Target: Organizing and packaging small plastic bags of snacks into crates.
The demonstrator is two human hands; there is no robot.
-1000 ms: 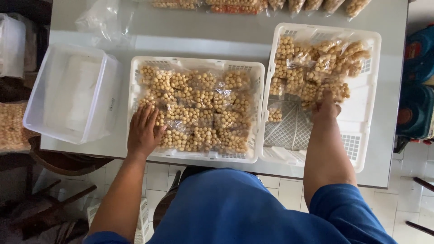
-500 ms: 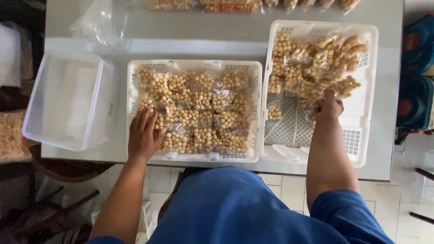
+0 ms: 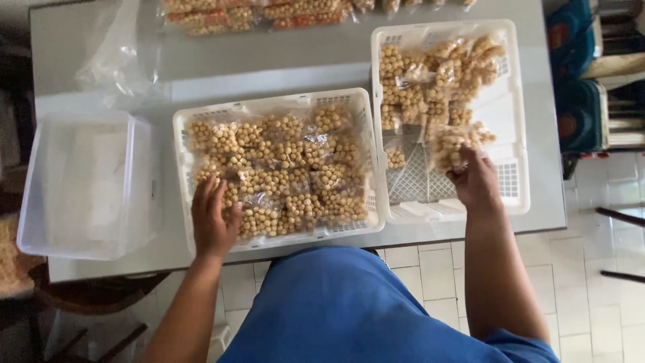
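A small clear bag of round tan snack balls sits pinched in the fingers of the right hand, the bag sticking out beyond the fingertips toward the far side and lifted over the bare mesh floor of the right white basket. That hand is closed on the near end of the bag, over the near half of the basket. The rest of this basket's bags lie heaped in its far half, loosely piled and overlapping, with one small bag lying alone by the left wall. Just beside it, touching or nearly so along their facing walls, stands the left white basket, filled almost wall to wall with the same bags laid flat in rows. The left hand rests palm down at that basket's near left corner, fingers spread and loose on the bags there, gripping nothing. Both baskets stand along the near edge of the grey table, the right one reaching farther back. Toward the table's left edge is a clear plastic tub with a pale sheet inside, hanging partly past the near edge. A crumpled clear plastic bag lies at the far left, and more filled packets, some orange, line the far edge.
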